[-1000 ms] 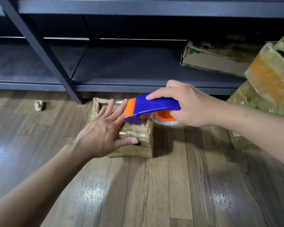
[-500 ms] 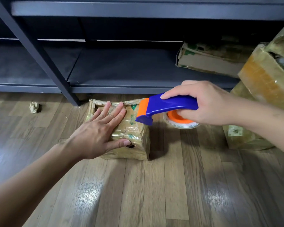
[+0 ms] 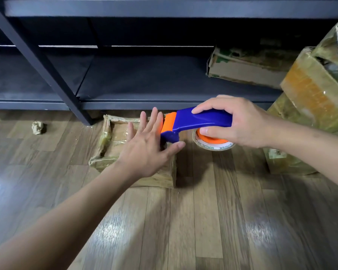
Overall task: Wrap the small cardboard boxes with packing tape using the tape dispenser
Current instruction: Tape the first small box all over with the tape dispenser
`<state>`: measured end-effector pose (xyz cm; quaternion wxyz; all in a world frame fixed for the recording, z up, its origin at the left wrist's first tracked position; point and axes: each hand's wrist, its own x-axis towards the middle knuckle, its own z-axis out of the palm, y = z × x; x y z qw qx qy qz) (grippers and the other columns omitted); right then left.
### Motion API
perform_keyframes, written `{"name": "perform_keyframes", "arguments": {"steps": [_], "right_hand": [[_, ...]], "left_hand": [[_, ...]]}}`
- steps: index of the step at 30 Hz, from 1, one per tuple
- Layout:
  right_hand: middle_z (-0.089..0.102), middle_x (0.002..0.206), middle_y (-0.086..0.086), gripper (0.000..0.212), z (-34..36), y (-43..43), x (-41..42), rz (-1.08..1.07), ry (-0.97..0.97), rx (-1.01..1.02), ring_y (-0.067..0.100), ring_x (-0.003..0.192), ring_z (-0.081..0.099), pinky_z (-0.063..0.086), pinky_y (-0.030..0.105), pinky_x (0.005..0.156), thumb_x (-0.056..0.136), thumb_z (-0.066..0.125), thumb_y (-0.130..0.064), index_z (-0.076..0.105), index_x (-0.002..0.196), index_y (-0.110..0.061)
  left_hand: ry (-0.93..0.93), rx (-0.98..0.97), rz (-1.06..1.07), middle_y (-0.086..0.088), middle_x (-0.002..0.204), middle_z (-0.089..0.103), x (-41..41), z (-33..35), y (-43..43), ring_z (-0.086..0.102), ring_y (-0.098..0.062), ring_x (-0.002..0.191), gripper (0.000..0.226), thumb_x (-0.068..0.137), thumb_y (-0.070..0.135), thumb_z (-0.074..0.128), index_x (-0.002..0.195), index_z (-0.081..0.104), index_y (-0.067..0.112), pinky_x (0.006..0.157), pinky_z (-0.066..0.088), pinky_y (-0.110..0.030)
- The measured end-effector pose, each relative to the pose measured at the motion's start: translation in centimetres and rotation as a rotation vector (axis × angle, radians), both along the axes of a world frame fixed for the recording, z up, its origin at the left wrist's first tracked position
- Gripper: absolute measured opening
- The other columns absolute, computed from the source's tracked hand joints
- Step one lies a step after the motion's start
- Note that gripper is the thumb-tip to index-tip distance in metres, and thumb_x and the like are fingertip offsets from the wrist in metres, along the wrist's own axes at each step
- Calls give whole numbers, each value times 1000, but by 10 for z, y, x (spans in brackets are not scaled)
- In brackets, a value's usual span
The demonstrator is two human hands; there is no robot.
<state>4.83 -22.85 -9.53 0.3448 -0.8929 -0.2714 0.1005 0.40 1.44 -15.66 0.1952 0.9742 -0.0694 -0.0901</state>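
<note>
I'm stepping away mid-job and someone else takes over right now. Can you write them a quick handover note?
Left hand: fingers straight and spread, resting flat on top of the small cardboard box.
Right hand: grips the tape dispenser by its blue handle; the orange nose is at the box's top right edge, beside the left fingers.
The box lies on the wooden floor before the shelf.
Done: glossy tape already covers the box's top and edges.
Left: probably finish and cut this strip; whether it is cut cannot be told.
</note>
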Motion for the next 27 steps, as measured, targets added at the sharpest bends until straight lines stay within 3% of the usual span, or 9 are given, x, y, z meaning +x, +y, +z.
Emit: {"name": "perform_keyframes", "arguments": {"steps": [4,8,11,13,16,18,22,27], "right_hand": [[57,109,-21,39,5,5,1,-11,-17,49,3,100,59,51,25,81,86,75,-38,60,122,-44],[60,112,-25,40,15,9,3,0,-46,95,2,105,59,48,14,80,82,75,-42,61,120,-42],[59,106,-19,41,13,6,-3,8,-48,64,5,99,61,48,20,80,79,74,-51,61,118,-50],[60,109,-18,41,7,3,-8,4,-25,80,7,100,61,50,24,80,76,71,-55,60,115,-54],[60,110,-19,40,-3,-6,-13,4,-18,101,6,99,62,48,23,79,81,77,-45,61,117,-52],[60,112,-18,41,-12,-13,-14,6,-24,105,7,101,62,49,24,80,85,77,-36,60,119,-50],[59,119,-13,43,-41,-26,-19,-9,-67,84,11,108,60,52,30,86,87,71,-39,55,127,-45],[50,121,-11,61,-72,-36,-28,39,-128,-63,1,107,51,45,14,81,92,70,-24,38,140,-43]], "left_hand": [[18,5,-33,7,172,-14,-1,-8,7,-20,-21,157,106,79,87,20,165,-4,29,127,-10,-49],[-43,112,-33,7,173,1,-1,-5,10,-6,-19,159,92,82,83,8,162,16,39,126,3,-47],[-50,199,-36,10,172,-9,-1,-6,13,-6,-18,159,88,86,80,-1,164,6,38,122,8,-51],[-26,217,-34,12,171,-16,-1,-9,11,-11,-17,159,91,85,79,-7,164,-3,34,124,2,-56],[5,179,-39,14,170,-21,-2,-10,11,-20,-16,157,93,84,78,-6,162,-14,30,124,-7,-58],[45,144,-57,16,168,-25,-1,-7,15,-26,-14,155,100,78,83,-5,162,-15,30,124,-9,-58],[154,143,-140,21,162,-36,5,-1,23,-35,-9,149,119,66,96,9,160,-21,30,123,-11,-62],[128,172,-172,19,160,-40,-1,-2,22,-38,-10,148,137,55,107,12,160,-24,26,123,-11,-63]]}}
